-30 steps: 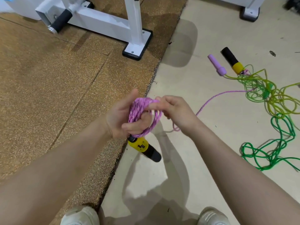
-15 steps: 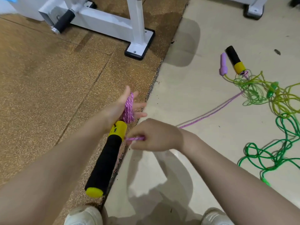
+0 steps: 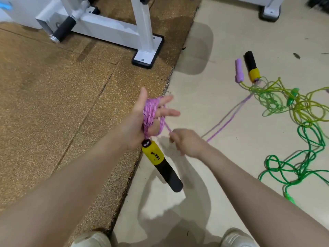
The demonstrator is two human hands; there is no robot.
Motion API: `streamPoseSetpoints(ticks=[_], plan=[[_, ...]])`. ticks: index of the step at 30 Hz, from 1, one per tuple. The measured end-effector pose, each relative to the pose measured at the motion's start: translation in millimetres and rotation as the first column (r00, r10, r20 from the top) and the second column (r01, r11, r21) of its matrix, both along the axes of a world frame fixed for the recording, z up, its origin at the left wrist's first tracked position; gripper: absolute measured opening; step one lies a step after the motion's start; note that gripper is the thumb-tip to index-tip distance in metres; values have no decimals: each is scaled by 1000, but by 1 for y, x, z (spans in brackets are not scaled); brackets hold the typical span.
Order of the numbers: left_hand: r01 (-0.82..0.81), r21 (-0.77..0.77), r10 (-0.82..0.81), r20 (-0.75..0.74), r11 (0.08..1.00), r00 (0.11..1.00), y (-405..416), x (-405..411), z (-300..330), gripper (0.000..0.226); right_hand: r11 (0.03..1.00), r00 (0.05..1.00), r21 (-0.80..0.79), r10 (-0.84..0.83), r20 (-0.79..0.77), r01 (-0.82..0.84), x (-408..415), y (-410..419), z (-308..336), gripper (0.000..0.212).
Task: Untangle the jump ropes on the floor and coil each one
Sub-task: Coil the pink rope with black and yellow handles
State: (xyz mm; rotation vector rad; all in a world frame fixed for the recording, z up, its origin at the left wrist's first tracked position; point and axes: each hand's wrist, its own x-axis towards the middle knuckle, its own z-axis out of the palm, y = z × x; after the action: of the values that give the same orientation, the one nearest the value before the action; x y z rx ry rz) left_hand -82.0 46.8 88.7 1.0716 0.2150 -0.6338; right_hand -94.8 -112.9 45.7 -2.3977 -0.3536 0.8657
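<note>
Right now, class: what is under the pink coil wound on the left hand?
The left hand itself: palm and fingers, fingertips poking out. The yellow-and-black handle hangs below. The palm beneath the pink coil is covered.

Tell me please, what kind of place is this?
Probably a gym or home workout room. A white metal equipment frame with a padded black peg stands on speckled rubber floor mats, and jump ropes lie tangled on the pale floor.
</note>
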Motion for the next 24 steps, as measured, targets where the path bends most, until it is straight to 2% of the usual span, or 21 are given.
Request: streamPoseSetpoints(ticks=[2, 3, 4, 5, 6, 8, 9, 10, 12, 13, 15, 17, 18, 20, 21, 22, 24], plan=[[-217, 162, 231, -74, 963, 970, 1, 3, -8, 64, 954, 962, -126, 264, -77, -272, -18, 23, 14, 16], [-258, 281, 294, -93, 924, 951, 4, 3, -18, 60, 912, 927, -167, 369, -69, -375, -26, 34, 26, 8], [-244, 427, 315, -103, 871, 944, 8, 1, -27, 59, 865, 884, -194, 468, -24, -463, -33, 45, 39, 7], [-175, 573, 274, -89, 801, 958, 12, -4, -34, 59, 823, 838, -217, 545, 38, -525, -38, 54, 53, 20], [-117, 647, 258, -127, 753, 958, 14, -9, -36, 54, 785, 791, -216, 607, 79, -581, -42, 61, 67, 29], [27, 696, 108, -149, 718, 983, 16, -17, -39, 49, 755, 746, -127, 655, 120, -643, -38, 68, 81, 27], [118, 695, -26, -142, 709, 990, 18, -21, -38, 45, 788, 780, -23, 613, 124, -615, -32, 67, 81, 20], [171, 689, -87, -155, 705, 984, 15, -24, -31, 43, 838, 842, 96, 525, 126, -537, -24, 63, 82, 13], [326, 491, -242, -228, 808, 943, 9, -28, -16, 33, 913, 960, 303, 237, 151, -273, -4, 45, 76, 9], [396, 326, -331, -237, 858, 913, 7, -29, -14, 66, 916, 983, 379, 72, 169, -132, 5, 33, 72, 6], [451, 82, -427, -208, 889, 880, 3, -26, -12, 97, 821, 959, 547, -262, 110, 161, 20, 10, 62, 11], [465, -52, -467, -155, 884, 871, 1, -20, -10, 110, 704, 890, 610, -456, -5, 364, 27, -7, 47, 18], [443, -120, -456, -119, 888, 882, -2, -18, -3, 110, 714, 885, 583, -466, -17, 387, 25, -12, 40, 19], [358, -218, -373, -30, 908, 927, -5, -12, 6, 101, 796, 919, 493, -394, -20, 352, 15, -15, 26, 24], [279, -213, -288, -11, 936, 958, -7, -10, 6, 94, 843, 942, 434, -334, -43, 319, 8, -13, 22, 28], [176, -185, -184, -27, 967, 983, -9, -7, 9, 87, 898, 964, 351, -259, -64, 264, 1, -9, 20, 33], [-45, -17, 44, -57, 999, 997, -12, -4, 6, 67, 988, 997, 151, -31, -75, 43, -13, 8, 21, 27]])
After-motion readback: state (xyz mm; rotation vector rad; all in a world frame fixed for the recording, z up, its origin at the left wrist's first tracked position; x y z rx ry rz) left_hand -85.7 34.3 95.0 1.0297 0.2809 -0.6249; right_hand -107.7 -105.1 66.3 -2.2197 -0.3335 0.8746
